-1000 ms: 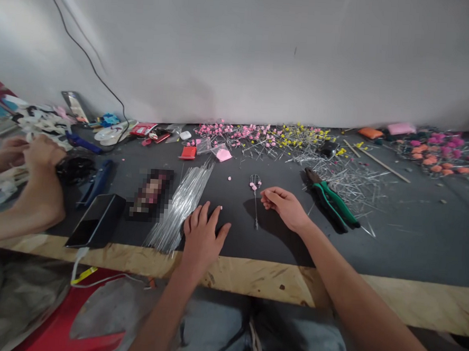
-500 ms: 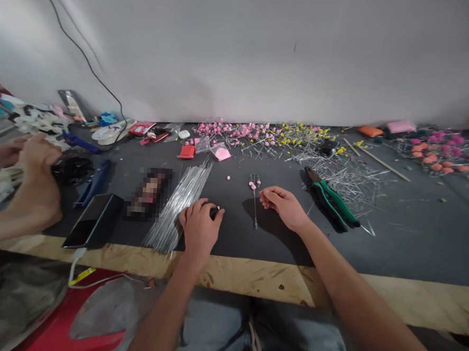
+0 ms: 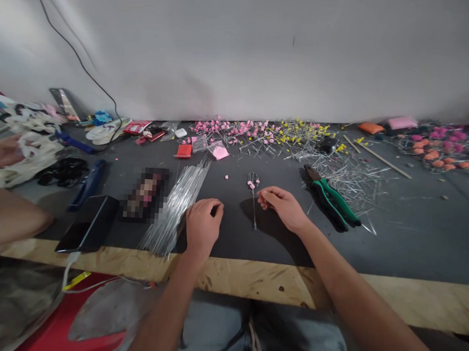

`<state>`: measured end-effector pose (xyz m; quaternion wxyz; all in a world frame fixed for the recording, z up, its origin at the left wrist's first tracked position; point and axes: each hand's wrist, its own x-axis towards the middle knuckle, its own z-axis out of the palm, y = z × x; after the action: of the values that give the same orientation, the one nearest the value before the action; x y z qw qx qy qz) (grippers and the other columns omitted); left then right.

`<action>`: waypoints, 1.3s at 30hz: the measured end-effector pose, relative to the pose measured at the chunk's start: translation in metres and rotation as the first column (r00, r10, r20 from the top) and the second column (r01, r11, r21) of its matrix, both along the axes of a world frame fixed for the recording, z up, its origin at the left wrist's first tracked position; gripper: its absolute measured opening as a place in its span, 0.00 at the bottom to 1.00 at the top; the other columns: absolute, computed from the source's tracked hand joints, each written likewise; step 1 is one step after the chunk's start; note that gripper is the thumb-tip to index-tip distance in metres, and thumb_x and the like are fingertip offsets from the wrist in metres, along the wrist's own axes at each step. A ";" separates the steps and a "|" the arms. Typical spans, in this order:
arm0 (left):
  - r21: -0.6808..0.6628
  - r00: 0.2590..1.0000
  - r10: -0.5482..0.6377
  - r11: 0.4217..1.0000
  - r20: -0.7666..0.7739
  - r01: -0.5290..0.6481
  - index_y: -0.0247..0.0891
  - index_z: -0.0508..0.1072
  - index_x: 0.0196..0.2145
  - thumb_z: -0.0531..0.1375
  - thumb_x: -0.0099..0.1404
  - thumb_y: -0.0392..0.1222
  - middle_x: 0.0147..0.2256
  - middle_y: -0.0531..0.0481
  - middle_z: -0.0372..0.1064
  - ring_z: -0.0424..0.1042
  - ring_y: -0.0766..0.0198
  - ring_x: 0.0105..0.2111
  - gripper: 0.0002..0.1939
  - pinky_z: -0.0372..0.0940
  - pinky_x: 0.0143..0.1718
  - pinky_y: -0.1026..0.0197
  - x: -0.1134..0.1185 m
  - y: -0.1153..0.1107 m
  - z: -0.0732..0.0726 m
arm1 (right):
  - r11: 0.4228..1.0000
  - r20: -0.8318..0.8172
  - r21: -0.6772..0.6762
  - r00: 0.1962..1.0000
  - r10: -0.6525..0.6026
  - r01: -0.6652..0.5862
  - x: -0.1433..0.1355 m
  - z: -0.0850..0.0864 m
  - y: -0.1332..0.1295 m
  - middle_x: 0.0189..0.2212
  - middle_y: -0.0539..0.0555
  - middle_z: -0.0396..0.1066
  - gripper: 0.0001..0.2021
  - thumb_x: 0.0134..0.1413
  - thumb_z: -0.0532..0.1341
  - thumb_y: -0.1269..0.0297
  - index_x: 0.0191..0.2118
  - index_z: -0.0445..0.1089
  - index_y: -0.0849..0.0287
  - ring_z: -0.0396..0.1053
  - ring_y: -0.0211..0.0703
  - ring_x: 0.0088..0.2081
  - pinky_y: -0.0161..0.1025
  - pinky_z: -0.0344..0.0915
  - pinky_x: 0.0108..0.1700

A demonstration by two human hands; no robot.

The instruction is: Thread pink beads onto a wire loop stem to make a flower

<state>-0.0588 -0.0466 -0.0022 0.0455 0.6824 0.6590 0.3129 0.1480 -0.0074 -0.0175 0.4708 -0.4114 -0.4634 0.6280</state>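
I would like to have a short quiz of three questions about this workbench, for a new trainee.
1. Which colours do the handles of the pliers have?
A) red and white
B) green and black
C) yellow and blue

2. True or false: the right hand is nearer than the left hand to the wire piece with pink bits.

3. Fill in: beside the pink-headed wires lie wires with ____ heads.

Key: 1. B; 2. true; 3. yellow

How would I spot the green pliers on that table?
On the dark tabletop, look just right of the right hand. There, at the edge of a loose heap of silvery wires, lie the pliers, whose thick green-and-black handles stand out.
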 end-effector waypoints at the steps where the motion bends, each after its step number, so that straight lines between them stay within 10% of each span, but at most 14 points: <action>1: 0.001 0.998 -0.013 1.000 0.062 0.013 0.40 0.73 0.33 0.55 0.60 0.41 0.34 0.48 0.74 0.71 0.58 0.38 0.08 0.62 0.43 0.54 0.001 0.000 0.001 | 1.000 0.009 0.003 1.000 0.000 0.000 0.000 0.000 0.000 0.26 0.51 0.68 0.11 0.47 0.61 0.56 0.31 0.71 0.59 0.62 0.35 0.27 0.37 0.59 0.32; 5: -0.037 0.913 -0.048 0.997 0.405 0.069 0.40 0.74 0.33 0.57 0.59 0.45 0.33 0.49 0.74 0.72 0.62 0.35 0.09 0.65 0.38 0.59 0.016 0.004 0.004 | 0.999 0.044 0.032 0.999 0.019 -0.020 -0.001 0.003 -0.002 0.25 0.51 0.67 0.11 0.48 0.60 0.56 0.31 0.71 0.59 0.61 0.35 0.26 0.36 0.58 0.31; 9: -0.001 0.663 -0.139 0.979 0.736 0.206 0.37 0.71 0.37 0.61 0.56 0.43 0.34 0.47 0.73 0.73 0.63 0.36 0.11 0.67 0.40 0.59 0.042 0.012 0.007 | 0.999 0.026 0.031 0.999 0.039 -0.040 0.000 0.008 -0.003 0.26 0.50 0.67 0.09 0.49 0.60 0.58 0.32 0.71 0.58 0.61 0.35 0.27 0.36 0.58 0.31; 13: 0.056 0.523 -0.173 0.971 0.835 0.231 0.36 0.70 0.36 0.62 0.54 0.41 0.35 0.46 0.73 0.73 0.63 0.35 0.12 0.68 0.40 0.59 0.062 0.015 0.008 | 0.989 -0.022 -0.014 0.989 0.145 -0.145 0.000 0.012 -0.006 0.27 0.50 0.67 0.10 0.50 0.59 0.57 0.34 0.72 0.57 0.62 0.36 0.29 0.35 0.57 0.30; 39: 0.172 0.767 -0.336 0.941 0.546 0.290 0.40 0.73 0.33 0.58 0.59 0.39 0.38 0.48 0.71 0.70 0.63 0.40 0.05 0.66 0.43 0.57 0.061 0.015 0.001 | 0.978 -0.212 -0.137 0.969 0.127 -0.158 -0.004 0.008 -0.004 0.23 0.48 0.62 0.08 0.46 0.63 0.58 0.27 0.69 0.57 0.60 0.35 0.27 0.36 0.61 0.34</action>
<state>0.0025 -0.0320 -0.0010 0.2645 0.6594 0.4796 0.5150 0.1440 -0.0110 -0.0095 0.4360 -0.3458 -0.3923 0.7324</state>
